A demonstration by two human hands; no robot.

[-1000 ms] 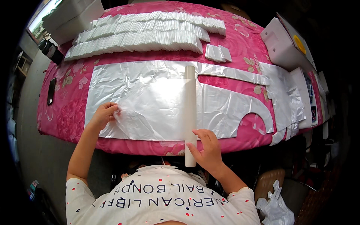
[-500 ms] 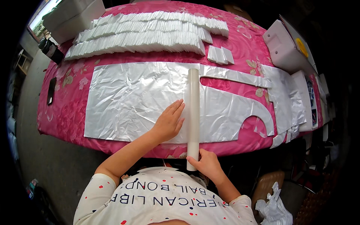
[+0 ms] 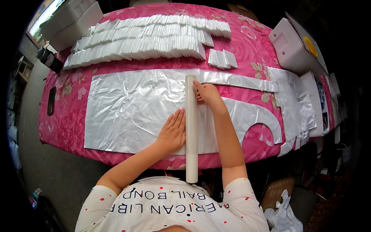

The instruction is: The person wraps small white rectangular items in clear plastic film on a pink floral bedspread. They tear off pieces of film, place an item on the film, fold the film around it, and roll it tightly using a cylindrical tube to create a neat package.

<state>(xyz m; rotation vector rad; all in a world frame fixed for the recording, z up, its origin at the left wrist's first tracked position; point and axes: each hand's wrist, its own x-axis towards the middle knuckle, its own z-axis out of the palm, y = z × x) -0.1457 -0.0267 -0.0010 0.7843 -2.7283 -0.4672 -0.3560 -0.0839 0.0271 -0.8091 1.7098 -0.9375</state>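
— Where do we find the white tube (image 3: 191, 127), and how does it lie?

— We find it on the silver plastic sheet (image 3: 127, 108) spread over the pink flowered table (image 3: 247, 42). Its long axis runs from the person's body straight away toward the far side. The near end overhangs the table edge above the person's white shirt (image 3: 166, 205); the far end sits on the sheet near its far edge.

— What do we record for the hands?

— The left hand (image 3: 172, 131) lies flat on the sheet just left of the tube, fingers straight and pressed together, pointing away, its edge against the tube. The right hand (image 3: 207, 94) rests at the tube's far end on its right side, fingers curled toward the tube; we cannot tell whether they grip it or only touch.

— Anything else nearby?

— Rows of folded white packets (image 3: 147, 38) lie along the far side, and a dark phone (image 3: 51, 100) near the left edge.
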